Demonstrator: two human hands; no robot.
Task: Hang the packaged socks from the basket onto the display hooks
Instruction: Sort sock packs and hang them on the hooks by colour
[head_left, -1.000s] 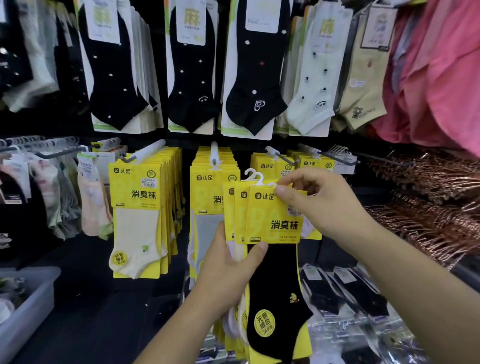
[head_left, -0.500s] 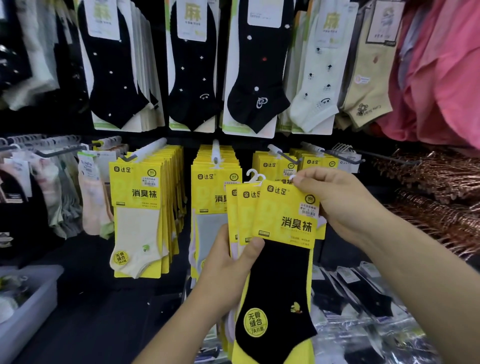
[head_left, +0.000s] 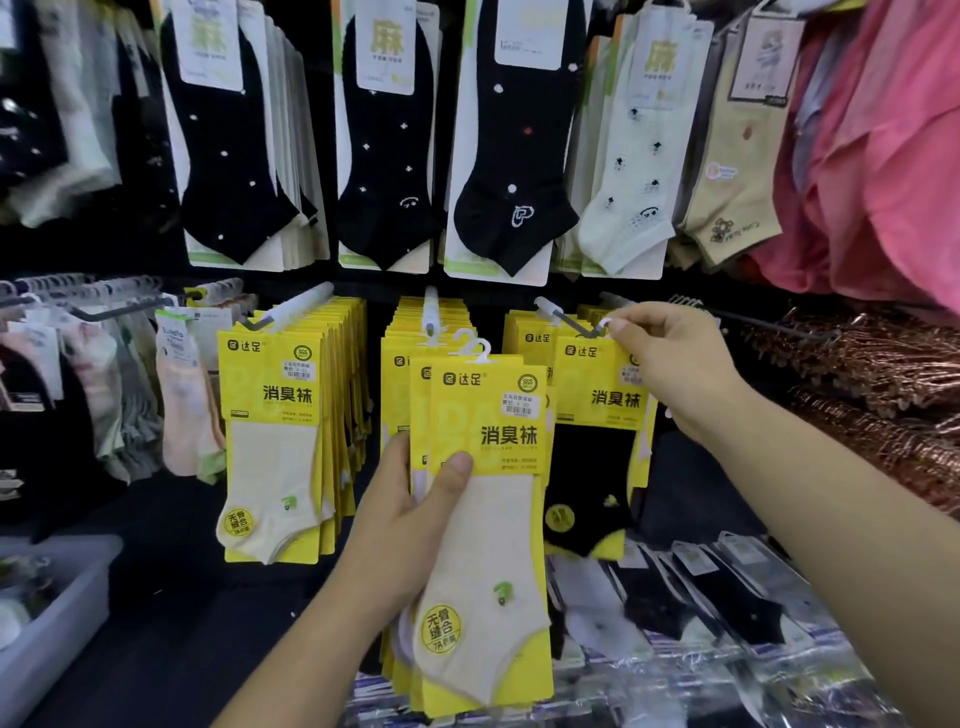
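Observation:
My left hand (head_left: 415, 512) grips a small stack of yellow-carded sock packs (head_left: 483, 509), a cream sock at the front, held upright in the middle of the view. My right hand (head_left: 670, 358) pinches the white plastic hanger of a black-sock pack (head_left: 592, 462) at the tip of a dark display hook (head_left: 569, 323) on the right. Other yellow packs hang behind it on that hook. Two more hooks to the left carry full rows of yellow packs (head_left: 291, 415).
Black, cream and beige socks on cards (head_left: 498, 156) hang in the row above. Pink clothing (head_left: 883, 156) and copper-coloured hangers (head_left: 883, 374) are at the right. Bagged dark socks (head_left: 717, 613) lie below. A grey plastic bin (head_left: 57, 613) stands at the lower left.
My right hand has lifted the black-sock pack off the front of the stack and carried it up and right to the hook tip. The cream pack now fronts the stack.

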